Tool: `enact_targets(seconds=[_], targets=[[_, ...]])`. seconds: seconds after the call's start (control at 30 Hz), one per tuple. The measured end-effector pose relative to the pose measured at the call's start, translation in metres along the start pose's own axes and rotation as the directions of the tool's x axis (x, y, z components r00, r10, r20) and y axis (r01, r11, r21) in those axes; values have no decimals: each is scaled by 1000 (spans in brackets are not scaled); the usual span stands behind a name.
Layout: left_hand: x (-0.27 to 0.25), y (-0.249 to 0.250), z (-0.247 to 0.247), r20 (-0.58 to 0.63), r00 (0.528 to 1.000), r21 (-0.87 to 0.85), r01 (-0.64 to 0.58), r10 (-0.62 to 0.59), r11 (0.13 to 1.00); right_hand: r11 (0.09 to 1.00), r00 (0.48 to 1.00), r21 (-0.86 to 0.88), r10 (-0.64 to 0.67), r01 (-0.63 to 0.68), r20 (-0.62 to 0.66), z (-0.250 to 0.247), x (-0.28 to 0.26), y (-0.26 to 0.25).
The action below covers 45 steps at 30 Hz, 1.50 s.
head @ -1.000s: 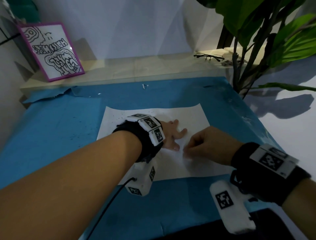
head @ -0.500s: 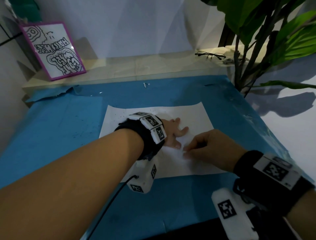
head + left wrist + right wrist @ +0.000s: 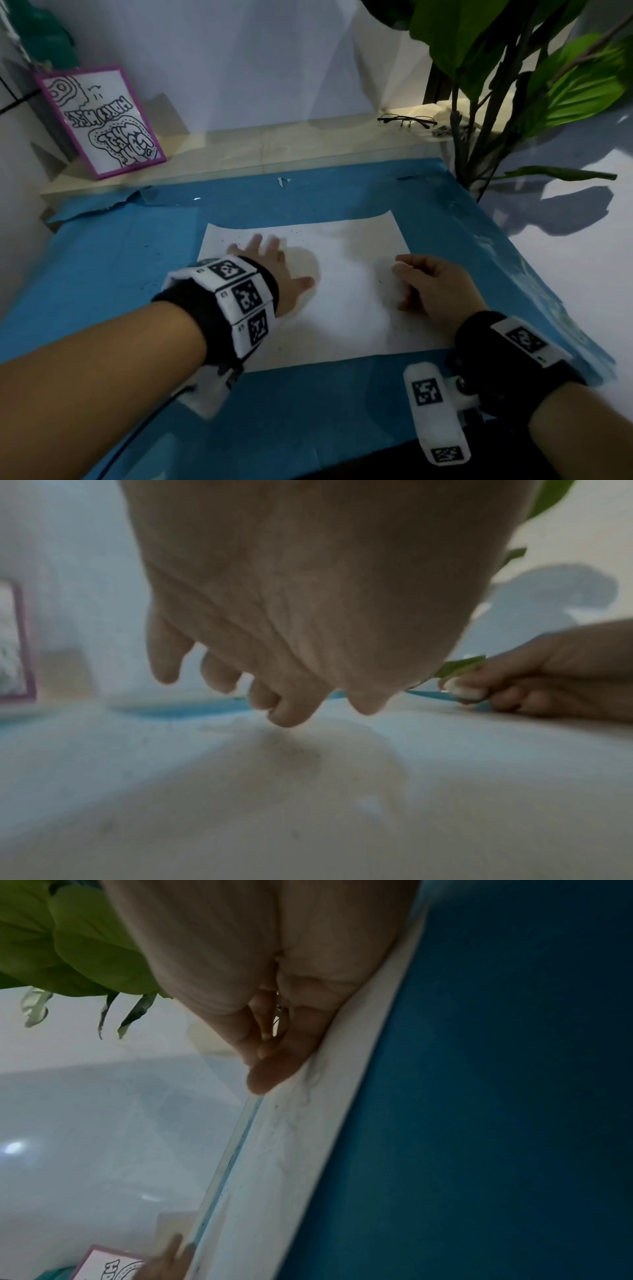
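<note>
A white sheet of paper (image 3: 342, 291) lies flat on the blue table cover (image 3: 102, 274). My left hand (image 3: 277, 263) is over the sheet's left part with the fingers spread and straight. In the left wrist view this hand (image 3: 291, 702) hangs just above the paper (image 3: 308, 804) and holds nothing. My right hand (image 3: 400, 286) rests on the sheet's right part with the fingers curled under. In the right wrist view its edge lies on the paper (image 3: 308, 1150) and the thumb meets the curled fingers (image 3: 267, 1053). I see nothing between them.
A purple-framed drawing (image 3: 102, 120) leans on the wooden ledge (image 3: 274, 147) at the back left. Glasses (image 3: 407, 120) lie at the ledge's right end. A leafy plant (image 3: 496, 85) stands at the back right. The cover's rear left edge is torn (image 3: 113, 205).
The hands were close together at the sheet's middle. They have moved apart: the left hand slid to the left and back, the right hand to the right.
</note>
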<state>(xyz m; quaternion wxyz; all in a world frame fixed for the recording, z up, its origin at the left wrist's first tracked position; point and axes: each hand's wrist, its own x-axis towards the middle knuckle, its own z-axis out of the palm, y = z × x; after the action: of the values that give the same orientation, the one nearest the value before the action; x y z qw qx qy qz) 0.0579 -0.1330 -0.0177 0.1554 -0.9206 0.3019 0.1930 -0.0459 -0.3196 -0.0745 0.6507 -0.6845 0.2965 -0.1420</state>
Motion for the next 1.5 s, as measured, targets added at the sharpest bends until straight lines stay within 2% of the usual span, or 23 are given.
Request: enact_targets(seconds=[0.03,0.07,0.13,0.17,0.2,0.23,0.3,0.33,0.37,0.43,0.53,0.6,0.63,0.7,0.77,0.83,0.87,0.9,1.0,1.07,1.17,1.4,1.5], targets=[[-1,5,0,-44,999,46,-10,12,999,1000,1000,15,10,-10,-2,0,1,0],[-7,18,1,-88,985,67,-140,145,988,999,1000,37,16,-16,-6,0,1,0],[-27,55,7,-66,860,24,-506,506,862,998,1000,56,15,-14,-11,-1,1,-1],[-31,66,15,-14,804,17,-595,595,804,999,1000,52,13,-12,-15,-1,1,-1],[-28,67,17,28,805,13,-593,593,805,998,1000,57,13,-12,-19,-2,2,-1],[-16,58,15,24,869,-45,-493,494,869,997,999,77,20,-18,-25,-3,2,0],[11,28,6,-31,993,-124,-121,118,985,991,999,128,33,-28,-37,-5,1,0],[18,15,3,-31,998,-92,59,-62,994,989,998,143,39,-33,-40,-6,1,1],[21,9,-1,-31,992,-22,125,-126,992,988,998,152,43,-36,-39,-6,1,1],[17,19,-8,-6,998,19,-65,65,998,985,998,168,55,-50,-29,-6,1,1],[-3,54,-13,96,905,-99,-407,415,908,984,998,168,70,-67,-9,-6,1,0],[16,50,-8,103,934,-38,-339,341,940,986,998,152,66,-64,-9,-5,1,0],[29,41,-6,58,980,6,-191,190,982,987,998,149,65,-61,-17,-5,1,0],[40,27,-10,-35,996,63,86,-84,994,988,997,147,58,-52,-40,-5,0,-1],[35,36,-18,-54,997,40,-56,58,998,984,996,173,63,-52,-58,-5,0,-1],[16,57,-24,56,948,-55,-312,315,949,977,996,207,66,-52,-64,-4,0,-2],[12,60,-22,123,925,-86,-350,358,933,978,996,202,62,-48,-64,-4,0,-2],[18,56,-18,138,931,-65,-332,338,941,982,997,182,54,-42,-61,-4,-1,-2],[39,30,-10,-13,1000,55,-7,8,998,993,998,112,28,-22,-47,-2,-3,-4],[35,35,-15,-22,994,16,-111,111,994,998,1000,56,16,-15,-16,-2,-4,-4],[18,55,-19,116,923,-87,-357,366,930,993,998,-110,-38,44,54,-3,-9,-5],[18,51,-12,179,911,-54,-369,372,928,764,974,-617,-66,190,218,-3,-2,-32],[19,53,-9,175,913,-31,-369,369,929,718,930,-674,104,175,352,-1,-2,-47]])
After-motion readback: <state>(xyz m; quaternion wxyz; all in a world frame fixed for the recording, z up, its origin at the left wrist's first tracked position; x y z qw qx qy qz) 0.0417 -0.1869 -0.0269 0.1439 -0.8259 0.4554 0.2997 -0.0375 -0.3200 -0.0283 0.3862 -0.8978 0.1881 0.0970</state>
